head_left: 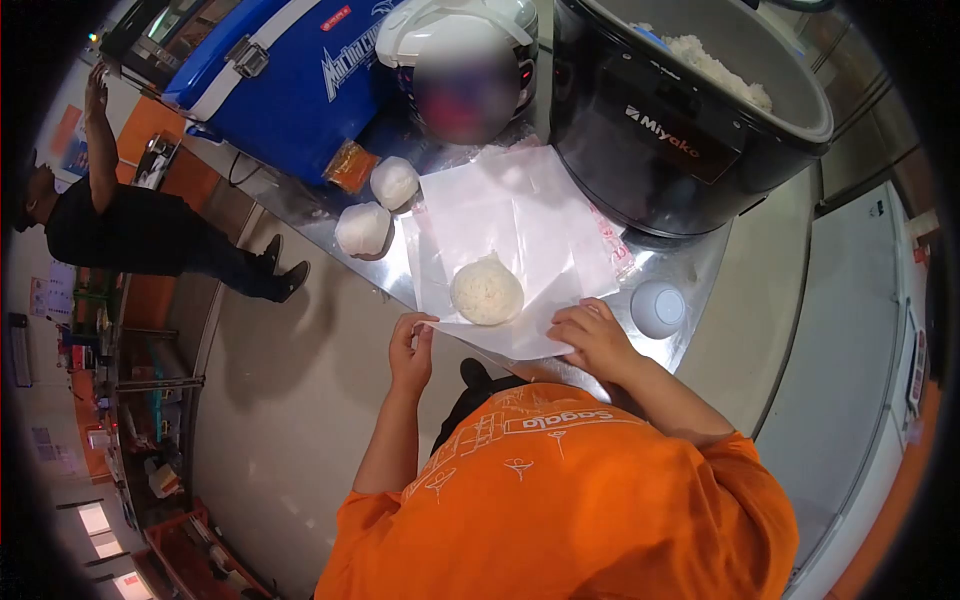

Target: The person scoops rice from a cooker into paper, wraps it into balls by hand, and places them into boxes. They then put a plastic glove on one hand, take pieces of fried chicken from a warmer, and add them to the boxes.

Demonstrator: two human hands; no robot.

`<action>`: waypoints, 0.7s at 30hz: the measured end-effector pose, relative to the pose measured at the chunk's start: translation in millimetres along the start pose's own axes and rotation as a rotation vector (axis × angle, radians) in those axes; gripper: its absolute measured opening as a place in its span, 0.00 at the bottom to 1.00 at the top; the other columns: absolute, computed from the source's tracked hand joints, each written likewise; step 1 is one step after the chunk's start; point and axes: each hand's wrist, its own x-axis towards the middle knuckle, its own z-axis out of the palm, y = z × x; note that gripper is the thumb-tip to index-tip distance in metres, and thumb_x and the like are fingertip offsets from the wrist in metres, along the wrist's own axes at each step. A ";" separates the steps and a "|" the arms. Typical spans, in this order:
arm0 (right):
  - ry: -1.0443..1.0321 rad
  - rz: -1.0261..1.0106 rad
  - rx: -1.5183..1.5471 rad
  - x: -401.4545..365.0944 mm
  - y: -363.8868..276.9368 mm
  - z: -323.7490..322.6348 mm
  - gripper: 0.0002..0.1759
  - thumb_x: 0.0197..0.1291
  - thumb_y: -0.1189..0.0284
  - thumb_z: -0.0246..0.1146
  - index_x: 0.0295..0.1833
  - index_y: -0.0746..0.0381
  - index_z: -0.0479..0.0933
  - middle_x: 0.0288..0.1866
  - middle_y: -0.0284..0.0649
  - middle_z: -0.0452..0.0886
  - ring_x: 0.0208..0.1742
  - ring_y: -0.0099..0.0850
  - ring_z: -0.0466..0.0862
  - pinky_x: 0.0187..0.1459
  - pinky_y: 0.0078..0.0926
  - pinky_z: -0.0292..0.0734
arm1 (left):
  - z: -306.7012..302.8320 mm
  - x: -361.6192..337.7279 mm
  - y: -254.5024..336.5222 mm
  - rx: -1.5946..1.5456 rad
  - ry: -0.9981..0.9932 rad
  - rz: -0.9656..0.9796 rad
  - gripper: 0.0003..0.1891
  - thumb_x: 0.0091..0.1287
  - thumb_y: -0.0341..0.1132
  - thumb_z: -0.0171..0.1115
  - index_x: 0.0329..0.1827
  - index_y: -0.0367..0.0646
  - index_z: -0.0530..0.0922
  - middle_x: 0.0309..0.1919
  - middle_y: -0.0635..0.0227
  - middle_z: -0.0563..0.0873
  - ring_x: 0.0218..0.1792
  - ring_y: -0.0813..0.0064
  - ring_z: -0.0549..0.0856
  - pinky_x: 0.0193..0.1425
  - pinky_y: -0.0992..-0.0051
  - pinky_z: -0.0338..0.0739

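Note:
A round mound of white rice (487, 291) sits on a sheet of white paper (510, 215) near the table's front edge. My left hand (411, 345) pinches the sheet's near left corner. On the right, my right hand (590, 338) has its fingers bent over the near right part of the same sheet, which is slightly lifted in front of the rice. Two wrapped white balls, one nearer (363, 230) and one farther (394, 183), lie left of the paper. A small pale cup (657, 309) stands just right of my right hand.
A black Miyako rice cooker (660, 130) holding rice stands back right. Behind the paper is a white-lidded appliance (455, 25). A blue cooler box (280, 85) and an orange packet (351, 166) are back left. Another person (120, 225) stands beyond the table at left.

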 end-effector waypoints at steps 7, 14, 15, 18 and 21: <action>0.241 0.854 0.847 55.3 24.3 4.5 0.11 0.59 0.67 0.61 0.34 0.64 0.75 0.24 0.38 0.76 0.26 0.29 0.78 0.34 0.26 0.72 | 14.6 25.8 -15.5 0.070 0.121 -0.151 0.09 0.69 0.35 0.52 0.39 0.38 0.77 0.24 0.69 0.77 0.28 0.79 0.75 0.36 0.79 0.70; 0.074 0.887 0.603 68.5 37.9 -1.1 0.12 0.60 0.65 0.60 0.37 0.65 0.75 0.23 0.40 0.77 0.21 0.28 0.77 0.26 0.26 0.73 | 30.9 30.3 35.1 0.775 0.437 0.163 0.07 0.61 0.36 0.59 0.38 0.43 0.78 0.42 0.66 0.79 0.41 0.70 0.77 0.52 0.64 0.65; 0.093 0.878 0.620 68.1 39.0 1.6 0.11 0.60 0.66 0.60 0.38 0.64 0.75 0.24 0.41 0.77 0.23 0.30 0.78 0.28 0.28 0.74 | 32.7 14.5 35.9 0.805 0.253 0.309 0.11 0.58 0.36 0.61 0.42 0.45 0.78 0.47 0.66 0.78 0.45 0.68 0.76 0.55 0.61 0.61; 0.123 0.750 0.336 63.7 42.2 8.1 0.10 0.59 0.68 0.59 0.42 0.62 0.74 0.31 0.43 0.79 0.32 0.36 0.81 0.37 0.35 0.74 | 50.4 -5.7 65.5 0.853 -0.140 0.532 0.24 0.53 0.38 0.65 0.55 0.44 0.75 0.52 0.62 0.77 0.50 0.66 0.76 0.56 0.59 0.61; 0.183 0.512 -0.005 87.6 38.4 -11.3 0.13 0.57 0.68 0.60 0.46 0.60 0.74 0.42 0.42 0.79 0.43 0.41 0.80 0.45 0.38 0.72 | 64.6 -8.5 55.0 0.862 -0.049 0.493 0.29 0.51 0.39 0.66 0.59 0.45 0.72 0.54 0.63 0.76 0.54 0.66 0.75 0.56 0.56 0.61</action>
